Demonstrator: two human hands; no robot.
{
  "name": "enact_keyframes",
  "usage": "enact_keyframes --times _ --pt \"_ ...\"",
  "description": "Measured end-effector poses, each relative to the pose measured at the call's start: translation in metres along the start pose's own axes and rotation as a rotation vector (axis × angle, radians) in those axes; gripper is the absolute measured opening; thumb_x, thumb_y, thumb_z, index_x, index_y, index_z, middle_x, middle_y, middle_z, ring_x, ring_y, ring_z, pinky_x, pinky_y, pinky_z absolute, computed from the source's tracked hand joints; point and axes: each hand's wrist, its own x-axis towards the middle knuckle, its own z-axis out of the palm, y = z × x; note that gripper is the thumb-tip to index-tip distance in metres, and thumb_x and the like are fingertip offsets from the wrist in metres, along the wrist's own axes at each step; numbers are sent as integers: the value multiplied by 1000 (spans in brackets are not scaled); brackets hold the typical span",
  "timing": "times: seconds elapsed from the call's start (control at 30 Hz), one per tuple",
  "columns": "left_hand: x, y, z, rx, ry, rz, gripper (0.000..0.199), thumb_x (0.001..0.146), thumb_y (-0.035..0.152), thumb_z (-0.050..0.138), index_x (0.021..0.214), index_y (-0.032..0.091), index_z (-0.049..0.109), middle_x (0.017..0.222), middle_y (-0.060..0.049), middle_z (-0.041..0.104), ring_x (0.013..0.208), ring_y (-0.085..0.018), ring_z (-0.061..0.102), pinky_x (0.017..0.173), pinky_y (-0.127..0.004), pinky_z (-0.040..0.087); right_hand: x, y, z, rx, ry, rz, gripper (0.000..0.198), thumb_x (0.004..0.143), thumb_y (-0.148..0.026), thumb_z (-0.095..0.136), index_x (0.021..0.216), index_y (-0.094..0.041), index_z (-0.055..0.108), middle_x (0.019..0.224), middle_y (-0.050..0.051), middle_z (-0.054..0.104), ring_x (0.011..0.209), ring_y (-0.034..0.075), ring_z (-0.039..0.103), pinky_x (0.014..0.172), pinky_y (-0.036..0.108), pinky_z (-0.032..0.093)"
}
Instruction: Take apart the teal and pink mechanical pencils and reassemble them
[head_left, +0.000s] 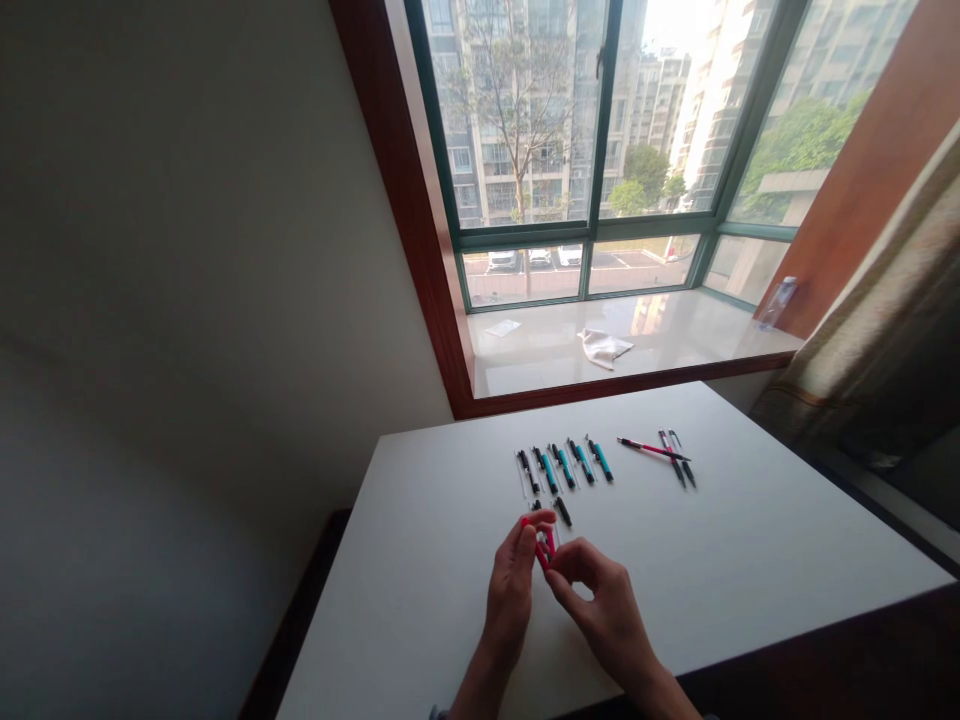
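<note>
Over the front part of the white table, my left hand is closed around a red pen barrel, which tilts down to the right. A second narrow red piece shows beside it, between the fingers; its kind is unclear. My right hand pinches at the lower end of the red barrel with thumb and forefinger. Just beyond the fingers lies a black pen part, and another dark part is half hidden by my left hand. Farther back, several black and teal pen parts lie in a row with thin rods between them.
Several red and black pens lie crossed at the right on the white table. Behind it, a window sill bears a crumpled white cloth and a clear bottle. A wall stands at the left, a curtain at the right.
</note>
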Motion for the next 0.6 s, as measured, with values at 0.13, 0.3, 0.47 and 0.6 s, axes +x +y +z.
enact_keyframes --times 0.13,0.3,0.47,0.6 --pt "8 4 -2 61 187 30 44 81 46 79 116 20 73 96 -6 71 76 -16 63 73 -28 52 2 0 -2 79 59 40 25 89 -41 71 92 -17 69 85 7 73 80 22 70 75 31 57" --pt "11 1 0 -96 275 -37 36 72 40 88 94 14 78 87 -7 76 76 -16 67 76 -28 57 9 -2 -12 170 179 87 32 85 -46 75 98 -17 68 85 8 73 79 24 73 71 33 61" --pt "10 -5 6 -308 251 -190 44 63 34 95 99 14 80 93 -9 79 86 -18 73 85 -28 60 20 -12 -25 214 319 54 35 82 -44 79 103 -19 68 98 9 73 88 24 73 77 34 63" --pt "12 -8 6 -376 199 -267 39 61 32 96 91 12 80 87 -8 79 75 -13 72 77 -22 61 28 -22 -29 239 303 22 34 82 -41 79 105 -19 67 98 8 74 94 25 73 87 38 62"
